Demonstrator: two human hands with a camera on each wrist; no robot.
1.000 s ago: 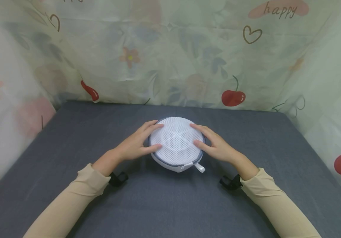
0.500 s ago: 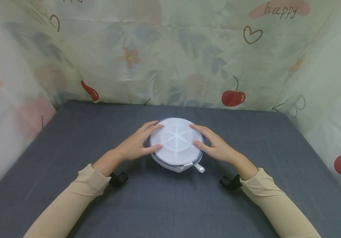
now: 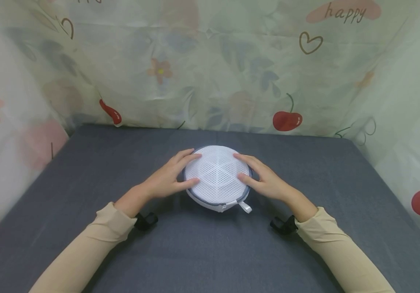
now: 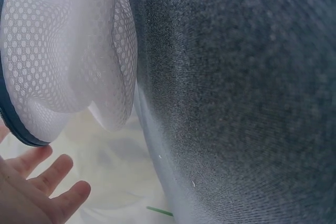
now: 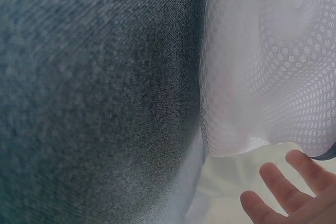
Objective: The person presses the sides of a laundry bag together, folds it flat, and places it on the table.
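A round white mesh bag (image 3: 217,176) with a grey-blue zipper rim lies in the middle of the dark grey cloth table (image 3: 85,175). My left hand (image 3: 184,171) rests against its left side, thumb at the near edge and fingers over the far edge. On the other side my right hand (image 3: 250,170) touches it the same way. Both hands' fingers look fairly straight. A white pull tab (image 3: 245,206) sticks out at the bag's near right. The left wrist view has the mesh bag (image 4: 58,51) above my fingers (image 4: 47,182). The right wrist view has the bag (image 5: 268,66) above my fingers (image 5: 278,187).
A pale printed curtain (image 3: 210,73) with cherries and flowers closes off the back and both sides of the table. Black wrist mounts (image 3: 145,219) (image 3: 281,224) sit under each beige sleeve. Grey cloth lies bare on all sides of the bag.
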